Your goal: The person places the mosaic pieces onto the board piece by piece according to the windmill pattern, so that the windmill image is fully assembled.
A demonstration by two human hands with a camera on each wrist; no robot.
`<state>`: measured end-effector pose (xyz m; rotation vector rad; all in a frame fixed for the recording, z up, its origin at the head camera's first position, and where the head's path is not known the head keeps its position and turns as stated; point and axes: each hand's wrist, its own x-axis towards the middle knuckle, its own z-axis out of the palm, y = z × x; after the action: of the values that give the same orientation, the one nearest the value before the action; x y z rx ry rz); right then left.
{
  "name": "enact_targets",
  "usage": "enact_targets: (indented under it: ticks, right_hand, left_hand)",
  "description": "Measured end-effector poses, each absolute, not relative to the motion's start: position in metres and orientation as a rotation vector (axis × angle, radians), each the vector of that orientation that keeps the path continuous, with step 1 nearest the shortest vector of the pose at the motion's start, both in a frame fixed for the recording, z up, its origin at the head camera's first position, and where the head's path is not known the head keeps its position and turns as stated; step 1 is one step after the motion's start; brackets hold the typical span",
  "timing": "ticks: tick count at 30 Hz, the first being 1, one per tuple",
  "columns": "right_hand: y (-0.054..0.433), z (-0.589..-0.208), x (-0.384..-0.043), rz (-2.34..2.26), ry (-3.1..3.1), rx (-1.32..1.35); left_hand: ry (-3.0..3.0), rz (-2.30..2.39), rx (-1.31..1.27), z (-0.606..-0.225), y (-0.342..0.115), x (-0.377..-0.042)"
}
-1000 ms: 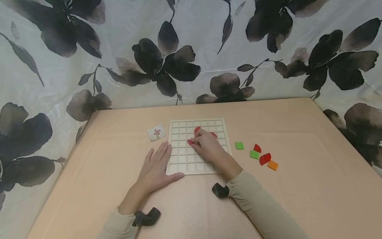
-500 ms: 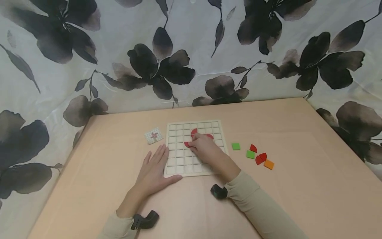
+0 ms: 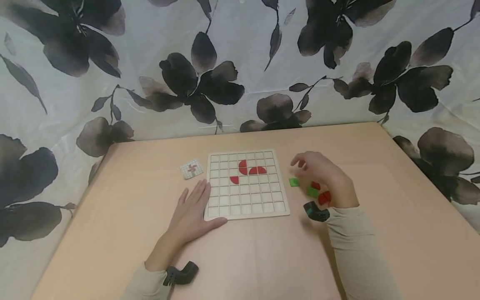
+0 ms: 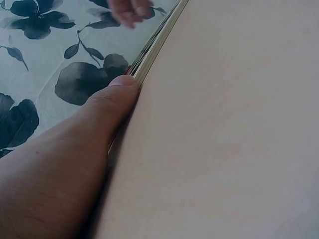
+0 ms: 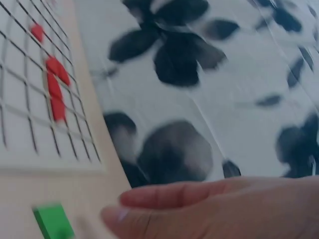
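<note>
Head view: left hand (image 3: pixel 190 213) is touching the grid board (image 3: pixel 225 200), fingers extended, while right hand (image 3: pixel 321 168), fingers released, is hovering near a green tile (image 3: pixel 294 182).

Creased white cloth (image 3: pixel 243 33) with dark flowers behind a pale peach tabletop (image 3: pixel 123 200).
</note>
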<state>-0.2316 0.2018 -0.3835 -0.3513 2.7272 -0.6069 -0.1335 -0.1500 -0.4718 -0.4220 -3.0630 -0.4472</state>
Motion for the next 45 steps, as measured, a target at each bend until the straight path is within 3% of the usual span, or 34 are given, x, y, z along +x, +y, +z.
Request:
enact_targets:
  ticks: [8,15,23,45]
  right_hand:
    - [0.261,-0.395,-0.228,-0.729,2.485,-0.177]
    - [0.282,-0.408,-0.231,-0.775,2.460,-0.255]
    - [0.284,-0.419,-0.237,-0.791,2.486,-0.381]
    - [0.273,-0.433,-0.243,-0.808,2.577,-0.317]
  left_hand:
    - [-3.059,-0.453,-0.423,-0.472,-0.150,-0.135]
    - [-3.063,-0.464,-0.423,-0.471,-0.149,-0.134]
    - [-3.068,-0.470,-0.411,-0.471,-0.149,-0.133]
    - [-3.076,-0.459,-0.419,-0.471,-0.150,-0.134]
